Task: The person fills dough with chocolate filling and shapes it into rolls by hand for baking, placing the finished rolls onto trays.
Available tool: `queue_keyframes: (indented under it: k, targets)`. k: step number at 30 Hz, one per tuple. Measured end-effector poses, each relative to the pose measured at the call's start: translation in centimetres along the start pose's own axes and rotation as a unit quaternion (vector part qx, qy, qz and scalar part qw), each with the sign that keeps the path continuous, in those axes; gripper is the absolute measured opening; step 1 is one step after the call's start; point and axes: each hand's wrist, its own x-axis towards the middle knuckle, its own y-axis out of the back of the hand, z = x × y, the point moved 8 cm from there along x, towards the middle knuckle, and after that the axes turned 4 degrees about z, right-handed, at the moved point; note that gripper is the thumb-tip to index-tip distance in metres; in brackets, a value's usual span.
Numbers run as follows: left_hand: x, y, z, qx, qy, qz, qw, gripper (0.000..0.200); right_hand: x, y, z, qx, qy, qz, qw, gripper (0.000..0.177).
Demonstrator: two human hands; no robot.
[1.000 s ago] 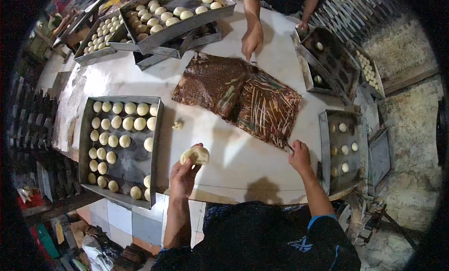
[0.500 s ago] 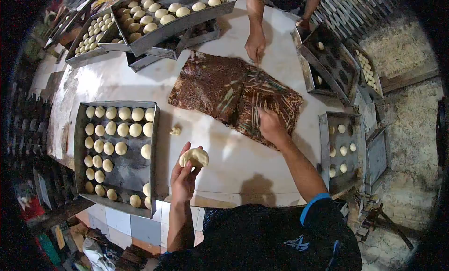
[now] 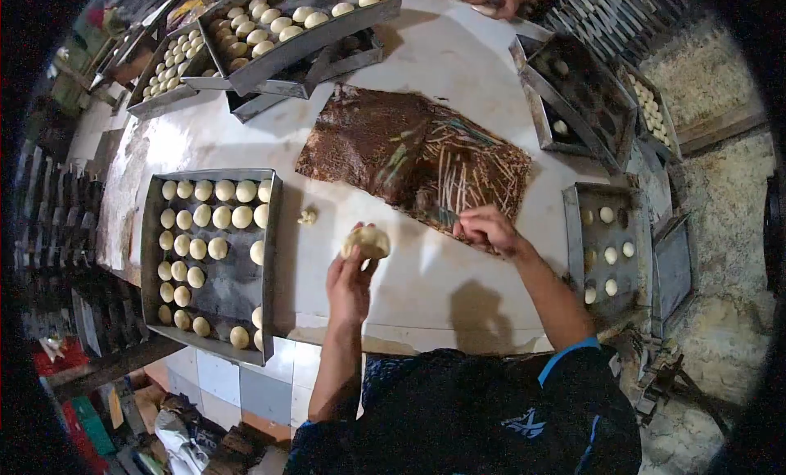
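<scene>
My left hand [image 3: 350,287] grips a piece of pale dough [image 3: 366,242], folded into a cupped shape, above the white table near its front edge. To the right, my right hand [image 3: 490,228] is closed on a small flat spreading tool [image 3: 447,217]. Dark brown filling, with a bit at the tool's tip, coats a sheet [image 3: 360,139] in the table's middle, scored with many lines. A small scrap of dough [image 3: 307,217] lies left of the sheet.
A metal tray [image 3: 273,270] with several dough balls stands at the left. Stacked trays [image 3: 319,33] fill the back left. More trays [image 3: 647,254] are at the right. Across the table a co-worker's hands [image 3: 495,3] hold a piece of dough.
My right hand has drawn the tool toward the sheet's near edge. My left hand's dough appears farther right and higher. The co-worker's hand has left the sheet and is now at the far edge.
</scene>
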Motion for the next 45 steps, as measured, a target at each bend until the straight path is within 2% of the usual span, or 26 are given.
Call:
queue_keyframes:
  k: [2, 3, 4, 6, 7, 8, 10, 12, 14, 16, 18, 19, 20, 23, 24, 28, 29, 30, 32, 34, 35, 36, 38, 40, 41, 45]
  targets:
    - [0.5, -2.5, -2.7, -0.017, 0.043, -0.014, 0.999, 0.045, -2.8, -1.0, -2.1, -0.182, 0.2, 0.083, 0.959, 0.022]
    - [0.4, -4.1, -3.9, -0.037, 0.07, -0.032, 0.996, 0.045, -5.2, -2.5, -4.7, -0.228, 0.348, 0.148, 0.897, 0.021]
    - [0.4, -5.2, -4.9, -0.029, 0.074, -0.033, 0.996, 0.045, -5.9, -2.5, -4.1, -0.221, 0.348, 0.154, 0.898, 0.021]
    - [-0.3, -7.5, -7.6, -0.103, 0.142, -0.057, 0.983, 0.044, -8.7, -3.1, -3.6, -0.435, 0.407, 0.218, 0.773, 0.036]
    - [-0.4, -7.9, -8.3, -0.081, 0.13, -0.049, 0.987, 0.043, -8.8, -2.2, -1.5, -0.504, 0.283, 0.196, 0.792, 0.052]
    - [-1.0, -8.7, -8.9, -0.073, 0.129, -0.049, 0.988, 0.043, -9.6, -1.0, -0.8, -0.498, 0.287, 0.199, 0.794, 0.052]
    - [-2.4, -9.2, -9.5, -0.033, 0.095, 0.013, 0.995, 0.043, -11.5, 1.2, 0.3, -0.53, 0.379, 0.251, 0.716, 0.06]
    - [-3.4, -10.0, -10.5, -0.032, 0.066, -0.004, 0.997, 0.045, -10.8, 5.9, 5.8, -0.498, 0.349, 0.243, 0.756, 0.054]
    - [-5.1, -10.6, -9.8, -0.04, -0.006, 0.051, 0.998, 0.047, -11.6, 8.6, 6.9, -0.555, 0.31, 0.272, 0.722, 0.042]
    - [-6.2, -11.7, -10.1, -0.033, -0.025, 0.004, 0.999, 0.049, -13.6, 7.7, 3.2, -0.578, 0.3, 0.286, 0.703, 0.034]
    - [-7.4, -13.3, -10.7, -0.053, -0.028, -0.029, 0.998, 0.05, -14.9, 5.0, -0.5, -0.377, 0.346, 0.241, 0.825, 0.033]
    - [-8.1, -14.1, -11.0, -0.024, -0.03, -0.04, 0.998, 0.052, -14.8, 3.5, -0.9, -0.163, 0.338, 0.176, 0.91, 0.035]
    - [-8.7, -15.2, -11.3, -0.025, -0.035, -0.063, 0.997, 0.051, -14.9, 1.6, -1.2, 0.058, 0.313, 0.1, 0.943, 0.037]
    - [-11.8, -17.4, -10.9, 0.299, -0.276, -0.075, 0.911, 0.061, -20.4, -2.8, -7.5, -0.206, 0.345, 0.233, 0.886, 0.04]
    - [-13.3, -18.4, -10.0, 0.452, -0.357, -0.071, 0.814, 0.066, -21.6, -4.1, -8.4, -0.291, 0.361, 0.275, 0.842, 0.041]
    - [-18.2, -18.0, -5.5, 0.317, -0.343, -0.075, 0.881, 0.064, -25.0, -8.6, -10.4, -0.337, 0.476, 0.35, 0.733, 0.022]
    - [-19.1, -16.6, -4.6, 0.145, -0.257, -0.086, 0.952, 0.064, -26.2, -10.2, -11.3, -0.332, 0.522, 0.324, 0.715, 0.02]
    - [-19.8, -15.2, -3.8, 0.013, -0.225, -0.137, 0.965, 0.066, -27.6, -12.0, -12.3, -0.327, 0.567, 0.295, 0.696, 0.018]
    - [-21.9, -12.1, -1.6, 0.04, -0.24, -0.151, 0.958, 0.064, -28.5, -15.2, -13.0, -0.311, 0.593, 0.246, 0.7, 0.019]
    - [-24.1, -9.4, 0.5, 0.086, -0.311, -0.129, 0.938, 0.051, -26.6, -17.4, -12.3, -0.204, 0.448, 0.159, 0.856, 0.026]
    - [-25.6, -8.0, 1.7, 0.153, -0.39, -0.104, 0.902, 0.044, -25.2, -18.5, -10.8, -0.139, 0.391, 0.13, 0.9, 0.031]
    - [-27.1, -6.7, 2.6, 0.217, -0.465, -0.076, 0.855, 0.038, -24.5, -20.2, -10.0, -0.163, 0.439, 0.085, 0.88, 0.031]
    - [-29.0, -5.0, 2.9, 0.37, -0.545, -0.063, 0.75, 0.039, -23.5, -22.3, -7.0, 0.026, 0.298, 0.05, 0.953, 0.03]
    - [-30.5, -3.6, 3.3, 0.398, -0.573, 0.039, 0.716, 0.034, -26.4, -24.6, -9.2, -0.157, 0.469, 0.115, 0.861, 0.024]
    - [-31.6, -3.2, 3.5, 0.451, -0.584, 0.053, 0.673, 0.046, -27.2, -26.1, -9.4, -0.191, 0.467, 0.107, 0.857, 0.025]
    - [-31.6, -2.8, 4.1, 0.455, -0.475, 0.042, 0.752, 0.049, -28.6, -29.0, -9.0, -0.315, 0.486, 0.153, 0.801, 0.027]
